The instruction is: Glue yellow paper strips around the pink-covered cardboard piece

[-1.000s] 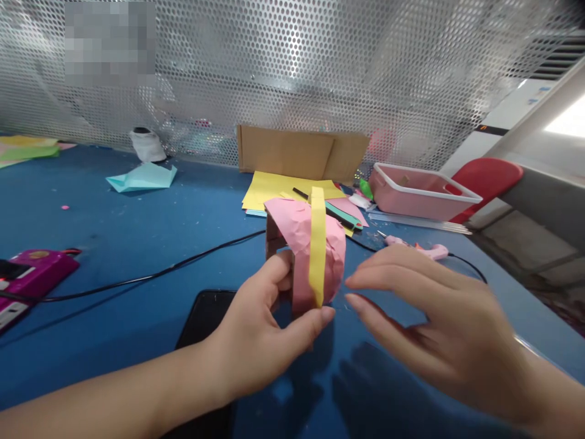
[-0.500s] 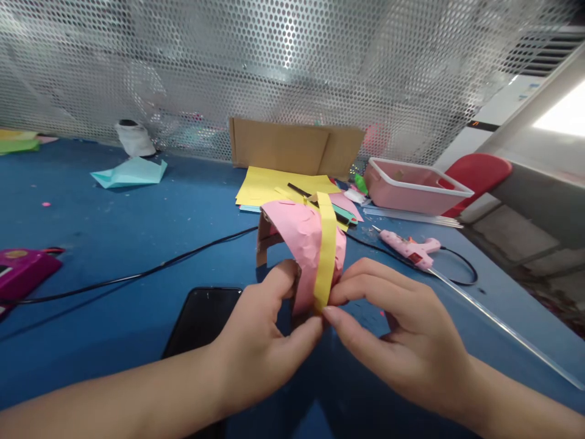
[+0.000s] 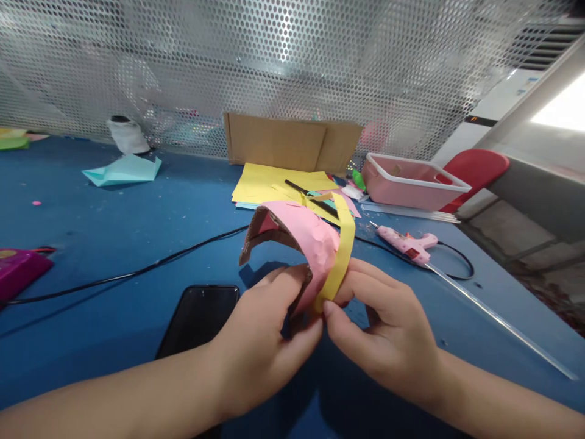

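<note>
Right hand pinches a yellow strip at its near end; the strip's length rises toward far, along the right of a pink arch clamped in the left hand.

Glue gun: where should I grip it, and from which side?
The pink glue gun is probably best taken by its handle, from the right: the handle juts that way, away from the nozzle tip. Avoid the cord at the handle's end and the clear stick trailing from the body toward the near right.
</note>
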`<state>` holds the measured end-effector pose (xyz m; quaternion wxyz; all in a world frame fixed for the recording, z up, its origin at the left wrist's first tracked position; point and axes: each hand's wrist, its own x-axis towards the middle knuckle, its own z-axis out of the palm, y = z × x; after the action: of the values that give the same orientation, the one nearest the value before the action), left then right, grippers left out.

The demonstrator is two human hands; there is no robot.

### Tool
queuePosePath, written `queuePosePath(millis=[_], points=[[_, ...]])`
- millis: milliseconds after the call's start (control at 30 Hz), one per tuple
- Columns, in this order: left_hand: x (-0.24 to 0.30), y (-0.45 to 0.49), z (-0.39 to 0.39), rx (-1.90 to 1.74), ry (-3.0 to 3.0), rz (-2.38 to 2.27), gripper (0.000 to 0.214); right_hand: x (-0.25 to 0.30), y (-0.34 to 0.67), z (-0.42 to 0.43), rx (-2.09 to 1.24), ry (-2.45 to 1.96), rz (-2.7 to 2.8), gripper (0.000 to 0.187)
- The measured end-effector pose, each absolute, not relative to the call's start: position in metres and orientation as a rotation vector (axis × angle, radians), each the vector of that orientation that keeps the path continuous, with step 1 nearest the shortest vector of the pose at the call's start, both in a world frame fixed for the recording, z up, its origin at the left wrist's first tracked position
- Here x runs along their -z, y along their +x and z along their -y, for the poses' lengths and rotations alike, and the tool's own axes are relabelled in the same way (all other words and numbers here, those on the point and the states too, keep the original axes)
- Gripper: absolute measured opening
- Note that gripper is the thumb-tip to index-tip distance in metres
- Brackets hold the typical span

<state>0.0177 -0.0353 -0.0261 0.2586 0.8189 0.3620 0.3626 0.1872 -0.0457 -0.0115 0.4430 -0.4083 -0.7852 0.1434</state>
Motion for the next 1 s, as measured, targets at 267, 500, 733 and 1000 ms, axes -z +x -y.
queuePosePath(millis=[267, 500, 733, 1000], points=[[0.027, 0.016, 0.036, -0.994, 2.252, -0.944, 0.028, 0.016, 0.186, 0.045, -0.353, -0.994, 1.899, 0.016], [0.029, 0.017, 0.032, -0.967, 2.258, -0.966, 0.028, 0.018, 0.189, 0.044, -0.287, -0.984, 1.873, 0.016], [0.027, 0.017, 0.031, -1.011, 2.179, -0.983, 0.024, 0.022, 0.188, 0.041, -0.277, -1.012, 1.875, 0.017], [0.028, 0.017, 0.028, -0.977, 2.125, -0.969, 0.031, 0.026, 0.186, 0.038, -0.262, -1.005, 1.859, 0.017]])
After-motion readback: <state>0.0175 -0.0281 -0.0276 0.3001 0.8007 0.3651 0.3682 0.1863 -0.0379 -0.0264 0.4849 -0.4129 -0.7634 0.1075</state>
